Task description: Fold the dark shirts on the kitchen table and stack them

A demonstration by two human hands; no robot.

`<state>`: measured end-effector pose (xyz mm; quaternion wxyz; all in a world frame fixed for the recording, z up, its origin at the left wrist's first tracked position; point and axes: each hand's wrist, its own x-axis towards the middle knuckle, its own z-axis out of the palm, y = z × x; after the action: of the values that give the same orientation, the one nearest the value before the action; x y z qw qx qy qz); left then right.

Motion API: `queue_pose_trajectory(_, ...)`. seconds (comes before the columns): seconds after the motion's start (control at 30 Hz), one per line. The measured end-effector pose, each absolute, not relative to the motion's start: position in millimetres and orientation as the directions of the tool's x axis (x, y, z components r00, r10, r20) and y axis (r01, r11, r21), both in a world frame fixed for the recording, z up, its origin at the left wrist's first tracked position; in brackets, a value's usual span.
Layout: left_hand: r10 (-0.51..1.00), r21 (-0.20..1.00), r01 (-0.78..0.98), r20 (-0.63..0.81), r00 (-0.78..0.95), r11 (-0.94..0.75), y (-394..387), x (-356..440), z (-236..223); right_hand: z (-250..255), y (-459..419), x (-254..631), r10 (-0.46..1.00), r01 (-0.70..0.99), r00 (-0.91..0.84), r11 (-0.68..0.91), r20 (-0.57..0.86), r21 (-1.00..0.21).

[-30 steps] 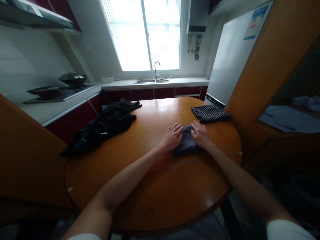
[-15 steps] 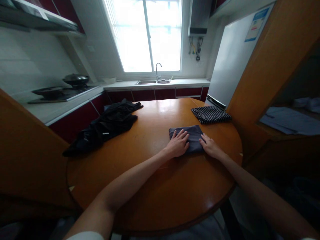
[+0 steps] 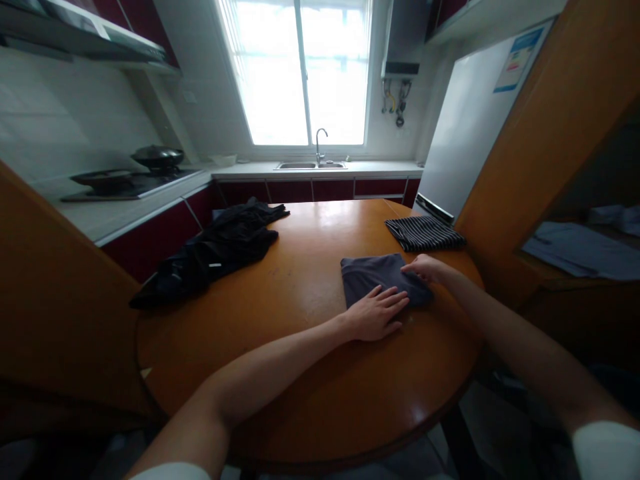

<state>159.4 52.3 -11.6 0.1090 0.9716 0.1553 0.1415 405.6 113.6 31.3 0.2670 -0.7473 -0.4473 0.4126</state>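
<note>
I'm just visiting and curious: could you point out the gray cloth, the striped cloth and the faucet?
Gray cloth (image 3: 375,273), head view: on its flat top face.
Striped cloth (image 3: 425,233), head view: middle of its top.
Faucet (image 3: 317,148), head view: on its upright stem.

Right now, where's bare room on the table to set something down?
Bare tabletop lies between the black clothes and the gray cloth, and along the near edge between the forearms. The right side is crowded: striped cloth, right hand and gray cloth sit close together.

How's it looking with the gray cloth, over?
Left hand open on gray cloth; right hand at its right edge, grip unclear. Cloth lies on table. Striped cloth just beyond right hand.
</note>
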Motion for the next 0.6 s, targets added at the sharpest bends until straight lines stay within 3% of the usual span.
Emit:
queue_pose_trajectory(0.17,0.336,0.318,0.242,0.285,0.898,-0.917,53,160,-17,39,110,402,0.839,0.333,0.041,-0.524,-0.543,-0.784)
queue_pose_trajectory(0.37,0.393,0.343,0.273,0.354,0.848,-0.899,51,159,-9,48,104,401,0.909,0.123,-0.057,-0.404,-0.413,-0.906)
queue_pose_trajectory(0.47,0.545,0.416,0.368,0.483,0.685,-0.832,64,159,-5,65,108,405,0.940,0.079,-0.006,-0.340,-0.342,-0.937)
queue_pose_trajectory(0.53,0.678,0.526,0.428,0.549,0.490,-0.735,82,160,-5,81,114,409,0.954,0.068,0.056,-0.297,-0.294,-0.952)
queue_pose_trajectory(0.6,0.800,0.672,0.435,0.520,0.299,-0.599,103,162,-7,100,120,413,0.964,0.045,0.068,-0.260,-0.257,-0.964)
